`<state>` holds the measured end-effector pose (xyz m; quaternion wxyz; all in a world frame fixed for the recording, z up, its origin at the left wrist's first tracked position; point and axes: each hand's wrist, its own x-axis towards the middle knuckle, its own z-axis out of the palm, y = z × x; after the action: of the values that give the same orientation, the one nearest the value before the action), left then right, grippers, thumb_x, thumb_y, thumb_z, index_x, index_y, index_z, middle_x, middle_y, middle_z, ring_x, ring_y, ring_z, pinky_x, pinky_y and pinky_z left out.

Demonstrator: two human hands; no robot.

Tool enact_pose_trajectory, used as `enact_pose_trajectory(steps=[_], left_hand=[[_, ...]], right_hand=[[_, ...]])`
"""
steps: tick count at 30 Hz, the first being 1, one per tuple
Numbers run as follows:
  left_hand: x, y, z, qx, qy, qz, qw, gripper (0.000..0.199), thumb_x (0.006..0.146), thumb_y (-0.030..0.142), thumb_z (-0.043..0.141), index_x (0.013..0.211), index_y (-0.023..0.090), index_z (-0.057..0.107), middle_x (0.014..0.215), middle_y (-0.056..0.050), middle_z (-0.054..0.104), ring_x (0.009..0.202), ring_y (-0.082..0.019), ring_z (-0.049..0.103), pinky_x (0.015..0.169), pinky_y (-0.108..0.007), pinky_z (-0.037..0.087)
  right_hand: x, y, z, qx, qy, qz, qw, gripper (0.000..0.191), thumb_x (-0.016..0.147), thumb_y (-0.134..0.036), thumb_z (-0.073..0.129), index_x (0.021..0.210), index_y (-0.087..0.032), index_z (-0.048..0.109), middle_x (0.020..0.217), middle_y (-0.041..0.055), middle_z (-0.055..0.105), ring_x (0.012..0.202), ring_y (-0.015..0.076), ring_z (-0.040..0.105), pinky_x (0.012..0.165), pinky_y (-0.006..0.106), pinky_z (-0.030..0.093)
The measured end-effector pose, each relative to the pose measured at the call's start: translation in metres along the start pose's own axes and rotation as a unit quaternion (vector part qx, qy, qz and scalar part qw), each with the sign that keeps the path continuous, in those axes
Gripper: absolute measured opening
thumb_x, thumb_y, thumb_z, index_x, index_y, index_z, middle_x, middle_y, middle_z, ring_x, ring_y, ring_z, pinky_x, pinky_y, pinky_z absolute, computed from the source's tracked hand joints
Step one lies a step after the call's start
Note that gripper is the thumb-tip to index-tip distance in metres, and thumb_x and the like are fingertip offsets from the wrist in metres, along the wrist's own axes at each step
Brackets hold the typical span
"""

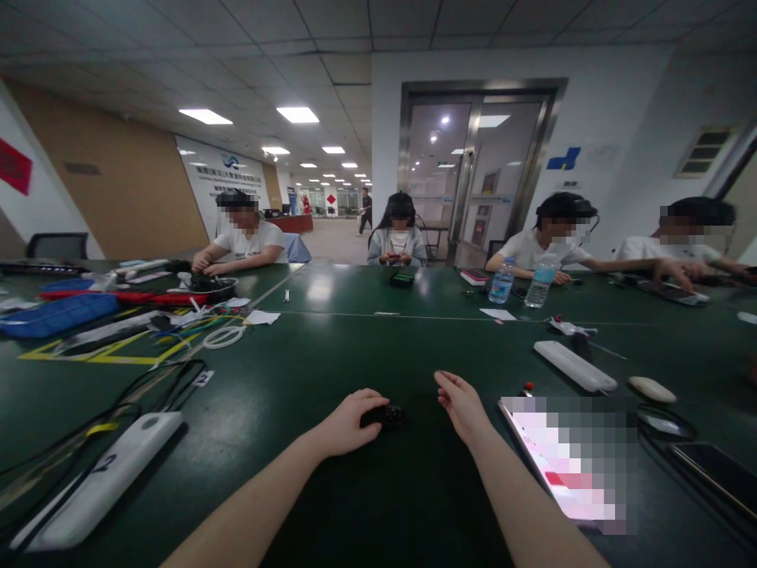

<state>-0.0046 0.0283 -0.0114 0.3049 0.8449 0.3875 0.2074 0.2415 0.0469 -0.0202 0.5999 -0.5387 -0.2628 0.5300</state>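
My left hand (348, 422) rests on the dark green table (414, 505), curled over a small black object (383, 416) that is partly hidden by my fingers. My right hand (461, 406) lies just to its right, with its fingers loosely apart and nothing in them. Right of that hand is a tablet (568, 465) with a blurred screen. A white power bank (98, 481) marked with a 2 lies at the lower left, with black cables beside it.
Several people sit across the table, one handling something small. Two water bottles (520, 282) stand far right. Nearer lie a long white case (573, 365) and a phone (715, 473). Blue trays (56, 314), a coiled white cable (223, 337) and wires crowd the left.
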Motion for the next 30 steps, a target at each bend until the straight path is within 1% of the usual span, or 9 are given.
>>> enact_pose_trajectory(steps=[4, 8, 12, 17, 21, 24, 27, 30], left_hand=[[0.000, 0.000, 0.000, 0.002, -0.006, 0.001, 1.000, 0.045, 0.081, 0.033, 0.055, 0.125, 0.026, 0.053, 0.127, -0.006, 0.049, 0.115, -0.021, 0.046, 0.101, -0.037, 0.035], [0.000, 0.001, -0.001, -0.001, -0.011, -0.018, 1.000, 0.046, 0.082, 0.041, 0.053, 0.127, 0.027, 0.051, 0.129, -0.006, 0.047, 0.116, -0.021, 0.045, 0.101, -0.038, 0.036], [0.001, 0.002, -0.001, 0.007, 0.007, -0.042, 0.999, 0.045, 0.084, 0.045, 0.049, 0.125, 0.025, 0.053, 0.127, -0.006, 0.049, 0.115, -0.021, 0.045, 0.099, -0.038, 0.037], [0.001, 0.001, 0.000, 0.023, 0.022, -0.061, 0.998, 0.042, 0.082, 0.047, 0.052, 0.117, 0.024, 0.058, 0.122, -0.007, 0.050, 0.111, -0.022, 0.046, 0.095, -0.038, 0.040], [0.002, 0.002, 0.000, 0.025, 0.026, -0.071, 0.997, 0.047, 0.084, 0.051, 0.046, 0.122, 0.024, 0.055, 0.123, -0.008, 0.049, 0.111, -0.023, 0.045, 0.095, -0.038, 0.040], [0.003, 0.004, -0.001, 0.039, 0.028, -0.079, 0.996, 0.046, 0.085, 0.050, 0.045, 0.120, 0.022, 0.056, 0.121, -0.008, 0.050, 0.111, -0.022, 0.045, 0.096, -0.038, 0.039], [0.004, 0.006, -0.002, 0.048, 0.028, -0.077, 0.995, 0.040, 0.082, 0.045, 0.052, 0.112, 0.020, 0.060, 0.118, -0.008, 0.051, 0.110, -0.023, 0.045, 0.096, -0.038, 0.038], [0.003, 0.006, -0.002, 0.037, 0.031, -0.073, 0.996, 0.036, 0.079, 0.041, 0.057, 0.108, 0.020, 0.060, 0.116, -0.008, 0.052, 0.109, -0.022, 0.046, 0.095, -0.038, 0.039]], right_hand=[[0.003, 0.002, -0.004, -0.008, -0.012, 0.004, 1.000, 0.030, 0.063, -0.030, 0.077, 0.089, -0.020, 0.064, 0.078, 0.0005, 0.060, 0.064, 0.0108, 0.054, 0.053, 0.020, 0.049], [0.004, 0.003, -0.005, -0.010, -0.016, 0.011, 1.000, 0.030, 0.064, -0.030, 0.076, 0.090, -0.020, 0.064, 0.080, 0.0001, 0.060, 0.064, 0.0101, 0.054, 0.054, 0.020, 0.049], [-0.002, -0.001, -0.002, -0.013, -0.015, 0.009, 1.000, 0.028, 0.065, -0.031, 0.075, 0.089, -0.021, 0.065, 0.080, 0.0001, 0.060, 0.065, 0.0101, 0.054, 0.056, 0.020, 0.048], [-0.007, -0.005, -0.002, -0.022, -0.013, 0.005, 1.000, 0.024, 0.066, -0.031, 0.075, 0.086, -0.021, 0.066, 0.080, 0.0016, 0.061, 0.066, 0.0123, 0.056, 0.059, 0.023, 0.050], [-0.005, -0.003, -0.002, -0.039, -0.020, -0.005, 0.999, 0.027, 0.065, -0.033, 0.074, 0.087, -0.021, 0.065, 0.083, 0.0025, 0.062, 0.068, 0.0138, 0.057, 0.058, 0.025, 0.051], [-0.004, -0.002, -0.002, -0.036, -0.017, -0.008, 0.999, 0.026, 0.065, -0.032, 0.075, 0.086, -0.020, 0.065, 0.082, 0.0023, 0.061, 0.067, 0.0130, 0.056, 0.058, 0.024, 0.050], [-0.002, 0.000, -0.001, -0.025, -0.012, -0.010, 1.000, 0.024, 0.063, -0.030, 0.076, 0.083, -0.020, 0.065, 0.079, 0.0016, 0.060, 0.066, 0.0119, 0.056, 0.056, 0.022, 0.049], [0.004, 0.003, -0.002, -0.025, -0.015, -0.010, 1.000, 0.028, 0.062, -0.030, 0.077, 0.085, -0.021, 0.065, 0.079, 0.0009, 0.061, 0.065, 0.0115, 0.055, 0.055, 0.022, 0.049]])
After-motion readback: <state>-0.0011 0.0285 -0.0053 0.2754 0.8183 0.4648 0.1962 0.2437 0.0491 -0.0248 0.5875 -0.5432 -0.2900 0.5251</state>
